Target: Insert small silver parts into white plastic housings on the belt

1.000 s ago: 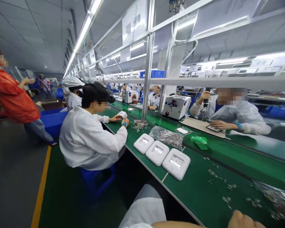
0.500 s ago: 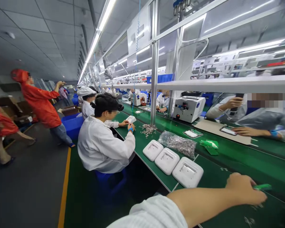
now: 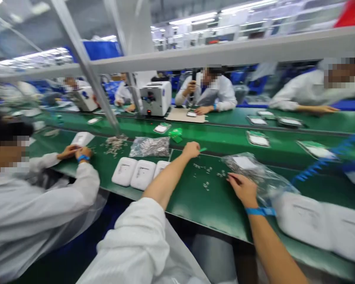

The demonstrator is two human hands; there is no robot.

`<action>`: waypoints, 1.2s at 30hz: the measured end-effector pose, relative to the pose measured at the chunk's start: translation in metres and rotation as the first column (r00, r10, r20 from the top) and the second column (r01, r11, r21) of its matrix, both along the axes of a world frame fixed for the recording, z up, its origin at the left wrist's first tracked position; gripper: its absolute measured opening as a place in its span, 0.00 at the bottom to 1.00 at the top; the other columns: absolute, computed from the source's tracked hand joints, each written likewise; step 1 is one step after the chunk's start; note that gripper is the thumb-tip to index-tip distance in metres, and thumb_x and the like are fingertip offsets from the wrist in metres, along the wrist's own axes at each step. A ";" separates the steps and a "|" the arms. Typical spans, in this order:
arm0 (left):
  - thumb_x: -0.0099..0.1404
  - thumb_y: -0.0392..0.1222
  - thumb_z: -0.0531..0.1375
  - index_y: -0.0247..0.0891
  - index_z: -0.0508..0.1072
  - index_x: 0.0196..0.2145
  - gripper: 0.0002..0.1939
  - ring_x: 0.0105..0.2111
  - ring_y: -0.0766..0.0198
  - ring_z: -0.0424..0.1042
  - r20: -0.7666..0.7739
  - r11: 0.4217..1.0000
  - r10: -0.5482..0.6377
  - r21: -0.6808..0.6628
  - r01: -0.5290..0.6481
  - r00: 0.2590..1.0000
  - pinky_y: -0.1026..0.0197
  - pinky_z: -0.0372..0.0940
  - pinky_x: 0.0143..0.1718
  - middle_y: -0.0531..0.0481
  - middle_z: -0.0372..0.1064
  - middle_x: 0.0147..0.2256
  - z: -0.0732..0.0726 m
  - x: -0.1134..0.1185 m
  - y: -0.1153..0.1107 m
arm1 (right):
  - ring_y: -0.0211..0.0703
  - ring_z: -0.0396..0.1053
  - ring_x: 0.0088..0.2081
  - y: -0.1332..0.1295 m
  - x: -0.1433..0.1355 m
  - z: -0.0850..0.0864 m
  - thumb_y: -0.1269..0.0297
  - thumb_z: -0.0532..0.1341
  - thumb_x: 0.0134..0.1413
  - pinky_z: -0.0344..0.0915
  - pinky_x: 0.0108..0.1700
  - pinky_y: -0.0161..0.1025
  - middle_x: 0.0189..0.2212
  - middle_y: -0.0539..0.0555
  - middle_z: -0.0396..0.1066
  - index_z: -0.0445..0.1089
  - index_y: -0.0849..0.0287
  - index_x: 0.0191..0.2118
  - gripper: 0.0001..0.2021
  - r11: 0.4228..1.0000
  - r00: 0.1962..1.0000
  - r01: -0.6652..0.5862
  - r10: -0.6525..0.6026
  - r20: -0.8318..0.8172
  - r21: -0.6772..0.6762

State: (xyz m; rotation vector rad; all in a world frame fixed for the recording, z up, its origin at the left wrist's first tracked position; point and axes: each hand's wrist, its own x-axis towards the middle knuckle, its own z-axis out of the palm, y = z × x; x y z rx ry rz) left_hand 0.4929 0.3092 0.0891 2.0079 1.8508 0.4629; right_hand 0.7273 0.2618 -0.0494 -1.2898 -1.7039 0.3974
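My left hand point(image 3: 191, 150) reaches over the green bench, its fingers closed round a thin green strip point(image 3: 203, 150) whose end sticks out to the right. Beside small loose metallic pieces point(image 3: 221, 173), my right hand point(image 3: 245, 189) has its thumb and fingertips drawn together; anything between them is too small to make out. A blue band point(image 3: 260, 212) circles the right wrist. More small pieces point(image 3: 206, 185) lie scattered between the hands. Just behind the right hand is a clear plastic bag point(image 3: 254, 169) of small parts.
White square housings point(image 3: 142, 174) stand in a row on the left, partly behind my left arm; more white housings point(image 3: 303, 221) are at the right. A second bag of parts point(image 3: 150, 146) lies behind. A co-worker's hands point(image 3: 77, 152) hold a white housing at left. A metal post point(image 3: 88, 75) rises there.
The view has swung to the right, bringing my right hand, the right-hand bag and the right-hand housings into sight. My left hand still holds the green strip.
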 end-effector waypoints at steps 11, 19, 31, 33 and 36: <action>0.68 0.49 0.64 0.35 0.75 0.35 0.12 0.41 0.62 0.74 -0.090 0.976 -0.212 -0.068 0.207 0.973 0.53 0.70 0.50 0.49 0.76 0.38 -0.061 -0.026 0.054 | 0.57 0.76 0.44 -0.146 0.054 -0.016 0.57 0.58 0.67 0.76 0.46 0.58 0.44 0.61 0.76 0.71 0.52 0.39 0.08 0.934 0.934 0.353 -0.347 -0.090 0.063; 0.54 0.46 0.69 0.42 0.66 0.19 0.16 0.42 0.52 0.72 -0.073 0.971 -0.224 0.066 0.229 0.972 0.49 0.63 0.54 0.48 0.68 0.26 -0.059 -0.017 0.059 | 0.57 0.71 0.49 -0.161 0.140 -0.006 0.62 0.55 0.65 0.70 0.52 0.57 0.45 0.63 0.74 0.69 0.57 0.38 0.08 0.794 0.742 0.571 -0.608 0.284 0.208; 0.71 0.37 0.52 0.36 0.74 0.43 0.11 0.47 0.55 0.69 -0.042 0.703 -0.585 0.471 0.533 0.810 0.53 0.62 0.47 0.41 0.73 0.45 -0.116 0.128 -0.161 | 0.49 0.72 0.35 -0.135 0.062 0.026 0.60 0.56 0.65 0.71 0.38 0.44 0.35 0.59 0.73 0.72 0.59 0.38 0.10 0.884 0.870 0.468 -0.462 0.174 0.009; 0.72 0.38 0.52 0.34 0.73 0.48 0.13 0.49 0.54 0.68 -0.095 0.640 -0.632 0.495 0.587 0.769 0.52 0.62 0.48 0.40 0.72 0.48 -0.122 0.137 -0.170 | 0.47 0.73 0.33 -0.137 0.058 0.032 0.57 0.58 0.65 0.72 0.36 0.41 0.34 0.56 0.75 0.73 0.58 0.37 0.11 0.908 0.904 0.420 -0.417 0.098 -0.013; 0.74 0.42 0.51 0.31 0.69 0.56 0.19 0.58 0.52 0.64 -0.239 0.495 -0.693 0.529 0.690 0.680 0.51 0.60 0.52 0.37 0.68 0.56 -0.123 0.149 -0.171 | 0.47 0.75 0.36 -0.143 0.065 0.038 0.55 0.61 0.62 0.73 0.38 0.42 0.36 0.57 0.77 0.76 0.59 0.37 0.13 0.904 0.904 0.427 -0.427 -0.008 0.002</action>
